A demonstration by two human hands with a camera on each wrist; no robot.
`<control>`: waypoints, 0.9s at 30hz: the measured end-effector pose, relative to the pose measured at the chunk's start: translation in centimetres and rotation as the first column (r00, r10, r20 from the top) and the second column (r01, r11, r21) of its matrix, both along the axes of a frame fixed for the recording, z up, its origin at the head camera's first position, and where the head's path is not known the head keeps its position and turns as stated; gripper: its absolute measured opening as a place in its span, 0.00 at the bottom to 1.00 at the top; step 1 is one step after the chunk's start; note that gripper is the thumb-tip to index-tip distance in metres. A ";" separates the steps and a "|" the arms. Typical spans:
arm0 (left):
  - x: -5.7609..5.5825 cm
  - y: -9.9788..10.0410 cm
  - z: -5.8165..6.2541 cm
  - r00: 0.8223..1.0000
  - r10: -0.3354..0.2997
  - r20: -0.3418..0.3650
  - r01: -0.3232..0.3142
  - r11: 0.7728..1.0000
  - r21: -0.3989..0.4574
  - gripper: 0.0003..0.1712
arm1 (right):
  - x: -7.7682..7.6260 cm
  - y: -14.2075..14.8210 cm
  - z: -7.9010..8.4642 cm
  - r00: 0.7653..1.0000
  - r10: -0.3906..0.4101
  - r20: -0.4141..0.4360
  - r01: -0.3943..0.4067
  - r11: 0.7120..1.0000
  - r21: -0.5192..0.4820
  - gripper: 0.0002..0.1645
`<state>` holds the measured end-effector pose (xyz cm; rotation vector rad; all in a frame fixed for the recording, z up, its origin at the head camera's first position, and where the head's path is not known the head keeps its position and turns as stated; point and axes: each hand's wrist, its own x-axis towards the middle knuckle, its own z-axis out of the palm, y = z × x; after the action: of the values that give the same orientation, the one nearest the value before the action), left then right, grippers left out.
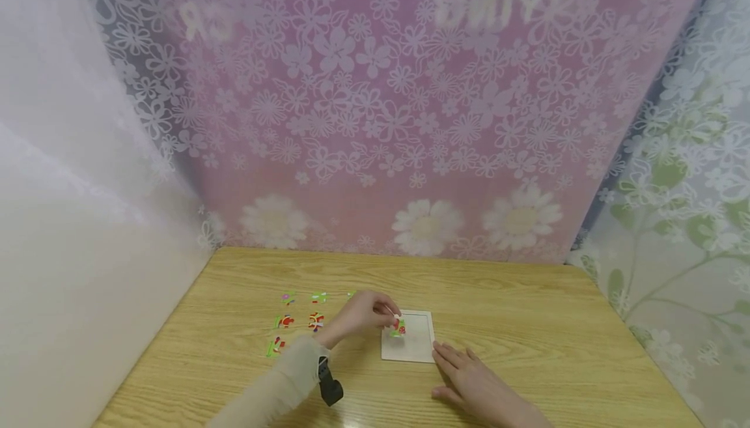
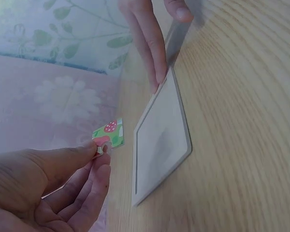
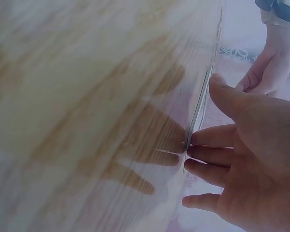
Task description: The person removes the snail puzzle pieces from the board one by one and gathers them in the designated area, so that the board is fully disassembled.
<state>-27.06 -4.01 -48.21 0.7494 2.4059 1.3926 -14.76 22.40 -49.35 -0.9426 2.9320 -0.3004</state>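
Between thumb and fingers, my left hand (image 1: 368, 311) pinches a green jigsaw puzzle piece (image 2: 109, 134) with red, spotted shapes printed on it. The piece hangs over the left part of a white square puzzle tray (image 1: 417, 344), which has a raised rim and a bare inside. At the tray's right edge, my right hand (image 1: 469, 376) lies with fingers stretched out, fingertips touching the rim. In the right wrist view the right hand's fingers (image 3: 210, 154) are spread along the thin edge of the tray.
Several colourful puzzle pieces lie in rows on the left of the wooden table (image 1: 515, 311), among them a red and yellow one (image 1: 316, 321) and a green and red one (image 1: 276, 346). A flowered pink backdrop (image 1: 375, 122) rises behind the table, with side panels left and right.
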 end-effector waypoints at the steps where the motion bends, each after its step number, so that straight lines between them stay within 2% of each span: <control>1: -0.1 -0.4 0.1 1.000 0.000 -0.004 0.000 1.000 0.000 0.05 | 0.0 0.0 0.0 1.000 0.000 0.000 0.000 1.000 0.001 0.44; 11: -0.1 -4.6 0.7 1.000 0.016 -0.015 -0.016 1.000 0.011 0.07 | 0.0 0.0 0.0 1.000 0.001 0.005 -0.001 1.000 0.010 0.45; 15: 0.0 -6.1 0.6 0.999 0.035 -0.011 -0.035 0.999 0.002 0.08 | 0.0 0.0 -0.1 1.000 0.005 0.000 -0.005 1.000 0.010 0.45; 21: 0.1 -7.3 0.3 0.999 0.042 -0.009 -0.042 0.999 -0.020 0.06 | 0.1 0.1 -0.1 0.999 0.023 -0.027 -0.023 1.000 0.003 0.45; 27: 0.7 -7.7 -0.1 0.998 0.047 -0.029 -0.049 0.995 -0.090 0.06 | 0.0 0.0 -0.4 0.999 0.022 -0.045 -0.021 1.000 0.005 0.44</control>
<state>-26.35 -11.74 -48.31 0.6965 2.5048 1.2891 -14.80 22.44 -49.71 -0.9925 2.9591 -0.2745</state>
